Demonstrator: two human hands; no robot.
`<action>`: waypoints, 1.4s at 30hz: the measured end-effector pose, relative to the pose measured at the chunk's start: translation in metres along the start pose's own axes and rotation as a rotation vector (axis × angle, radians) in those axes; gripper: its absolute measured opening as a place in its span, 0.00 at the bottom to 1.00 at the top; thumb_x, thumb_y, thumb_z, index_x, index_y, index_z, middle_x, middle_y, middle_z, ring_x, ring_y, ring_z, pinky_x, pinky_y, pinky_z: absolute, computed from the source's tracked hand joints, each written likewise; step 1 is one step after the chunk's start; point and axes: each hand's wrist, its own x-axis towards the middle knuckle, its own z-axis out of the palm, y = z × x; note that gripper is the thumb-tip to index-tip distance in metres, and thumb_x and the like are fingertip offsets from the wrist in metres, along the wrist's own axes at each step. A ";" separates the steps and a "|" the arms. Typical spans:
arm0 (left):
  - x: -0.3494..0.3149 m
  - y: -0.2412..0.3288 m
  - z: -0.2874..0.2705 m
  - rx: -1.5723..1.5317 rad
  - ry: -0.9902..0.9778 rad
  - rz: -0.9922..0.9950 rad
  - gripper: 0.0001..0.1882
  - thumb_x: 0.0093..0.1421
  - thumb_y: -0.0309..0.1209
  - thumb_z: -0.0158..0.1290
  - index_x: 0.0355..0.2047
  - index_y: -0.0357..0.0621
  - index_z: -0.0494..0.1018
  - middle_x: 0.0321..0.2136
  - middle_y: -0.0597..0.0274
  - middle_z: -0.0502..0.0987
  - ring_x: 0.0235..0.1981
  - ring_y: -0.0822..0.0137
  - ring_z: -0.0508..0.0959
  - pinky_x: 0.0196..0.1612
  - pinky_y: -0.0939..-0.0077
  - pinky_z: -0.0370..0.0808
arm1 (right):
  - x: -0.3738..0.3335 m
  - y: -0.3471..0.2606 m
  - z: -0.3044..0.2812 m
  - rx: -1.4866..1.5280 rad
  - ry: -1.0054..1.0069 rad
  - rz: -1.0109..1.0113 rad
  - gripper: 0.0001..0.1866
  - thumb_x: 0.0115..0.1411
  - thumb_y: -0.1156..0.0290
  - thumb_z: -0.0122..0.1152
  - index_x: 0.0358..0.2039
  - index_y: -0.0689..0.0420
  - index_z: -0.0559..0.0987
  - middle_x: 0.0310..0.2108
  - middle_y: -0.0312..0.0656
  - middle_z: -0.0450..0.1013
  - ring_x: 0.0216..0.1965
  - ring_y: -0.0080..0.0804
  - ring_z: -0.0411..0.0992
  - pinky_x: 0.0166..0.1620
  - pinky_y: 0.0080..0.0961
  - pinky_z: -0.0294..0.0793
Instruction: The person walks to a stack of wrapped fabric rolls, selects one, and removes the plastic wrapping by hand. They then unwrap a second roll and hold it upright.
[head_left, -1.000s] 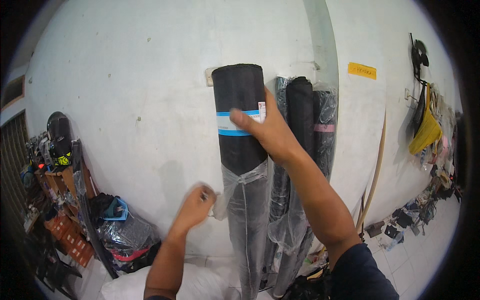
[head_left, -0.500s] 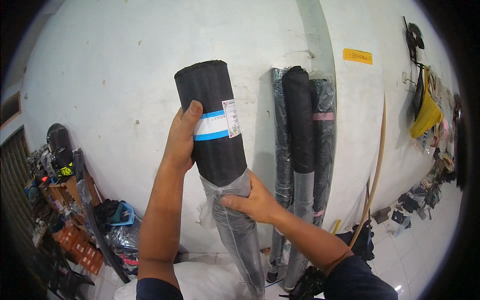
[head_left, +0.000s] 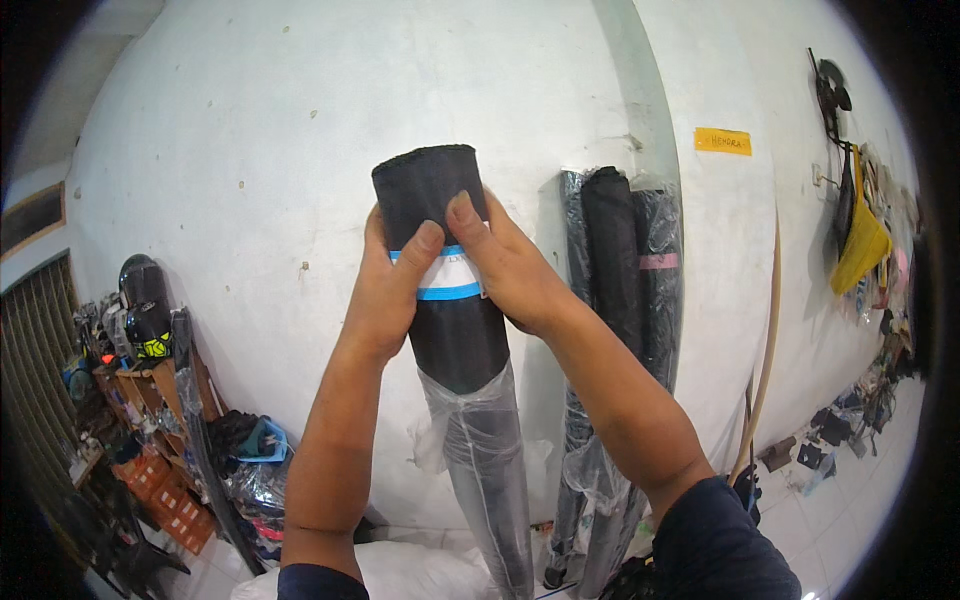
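Observation:
A tall roll of black fabric (head_left: 455, 335) stands upright in front of me, its lower part in clear plastic wrap (head_left: 485, 450) pushed down. A white and blue paper label (head_left: 448, 277) circles the roll near its top. My left hand (head_left: 388, 290) grips the roll from the left, thumb lying across the label. My right hand (head_left: 505, 262) wraps the roll from the right, fingers at the label's upper edge. Both forearms rise from the lower edge of the picture.
Two or three more dark fabric rolls (head_left: 620, 330) in plastic lean against the white wall (head_left: 250, 150) to the right. A wooden shelf (head_left: 140, 400) with helmets and bags stands at the left. A thin curved stick (head_left: 765, 350) leans at the right, with clutter on the tiled floor.
The roll has come away from the wall and closer to me. My right hand rose from the plastic-wrapped lower part to the label, so both hands now grip the roll near its top.

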 end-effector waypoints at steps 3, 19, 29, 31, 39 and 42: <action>0.005 0.001 -0.001 0.000 -0.008 0.073 0.55 0.56 0.59 0.57 0.68 0.38 0.41 0.60 0.41 0.59 0.60 0.50 0.66 0.59 0.65 0.70 | 0.007 0.005 0.001 -0.265 0.100 -0.275 0.63 0.52 0.27 0.54 0.69 0.64 0.42 0.63 0.65 0.54 0.63 0.53 0.60 0.62 0.39 0.62; 0.015 0.008 -0.003 -0.027 0.009 0.192 0.32 0.66 0.55 0.46 0.54 0.38 0.58 0.44 0.55 0.71 0.46 0.66 0.72 0.50 0.74 0.72 | 0.019 -0.002 0.002 -0.088 0.082 -0.195 0.41 0.62 0.40 0.55 0.60 0.63 0.59 0.47 0.50 0.68 0.49 0.37 0.70 0.51 0.30 0.71; 0.011 0.005 0.006 -0.163 -0.086 0.115 0.31 0.71 0.50 0.38 0.65 0.44 0.51 0.54 0.52 0.66 0.55 0.63 0.70 0.54 0.72 0.72 | -0.008 -0.013 0.000 -0.656 0.386 -0.519 0.34 0.51 0.59 0.74 0.54 0.65 0.74 0.54 0.55 0.68 0.52 0.42 0.73 0.50 0.33 0.78; 0.011 0.002 0.010 -0.145 -0.039 0.112 0.32 0.71 0.50 0.38 0.67 0.46 0.49 0.55 0.52 0.66 0.55 0.63 0.70 0.55 0.71 0.72 | -0.013 -0.007 0.004 -0.689 0.458 -0.601 0.23 0.55 0.66 0.70 0.48 0.65 0.79 0.52 0.58 0.72 0.51 0.43 0.74 0.51 0.30 0.76; 0.012 -0.002 0.011 -0.175 -0.031 0.084 0.33 0.70 0.51 0.38 0.68 0.47 0.48 0.59 0.52 0.64 0.59 0.61 0.67 0.60 0.69 0.68 | -0.018 0.002 0.000 -0.604 0.504 -0.678 0.16 0.57 0.71 0.66 0.45 0.63 0.81 0.44 0.52 0.76 0.44 0.41 0.76 0.45 0.31 0.76; 0.012 -0.002 0.010 -0.140 -0.013 0.088 0.33 0.70 0.51 0.38 0.69 0.47 0.48 0.60 0.51 0.63 0.61 0.60 0.66 0.61 0.68 0.67 | -0.015 -0.001 -0.012 -0.563 0.454 -0.584 0.16 0.58 0.69 0.66 0.45 0.62 0.80 0.40 0.48 0.76 0.38 0.37 0.76 0.40 0.29 0.76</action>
